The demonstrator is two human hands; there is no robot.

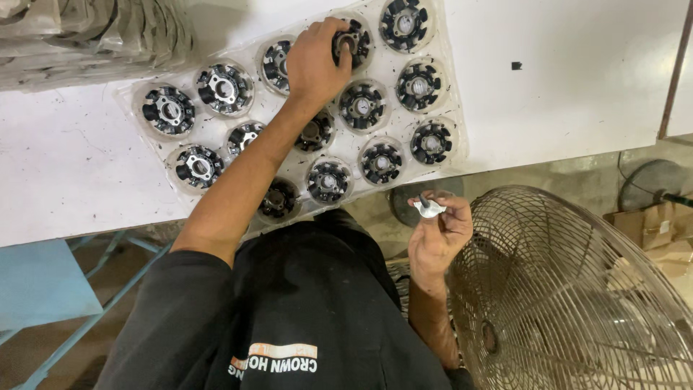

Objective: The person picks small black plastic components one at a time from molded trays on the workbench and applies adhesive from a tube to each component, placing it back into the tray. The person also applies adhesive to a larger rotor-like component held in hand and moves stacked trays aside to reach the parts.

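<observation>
The white table (pixel 577 79) is the largest thing, and it lies under and beyond the left hand (pixel 314 61). Its near edge runs just behind the right hand (pixel 437 238), and to the right of the left hand there is much bare surface. Below the right hand and to its right stands a round wire fan guard (pixel 577 289), very near the wrist, so the room on that side is narrow. A blue frame (pixel 43 289) is low on the left, well apart from both hands.

On the table lies a clear plastic tray (pixel 130 97) with round pockets, and its long axis goes slanted from the near left up to the far right. The forearm crosses it from the near edge. In the pockets sit round black and silver parts, each flat with the hole facing up. The left hand is closed from above on one round part (pixel 357 40) in the far row; the neighbours on both sides are just beside the fingers.

The right hand is off the table, in front of its edge, palm up. Its fingers are pinched on a small silver metal piece (pixel 429 209). I cannot tell which way this piece points.
</observation>
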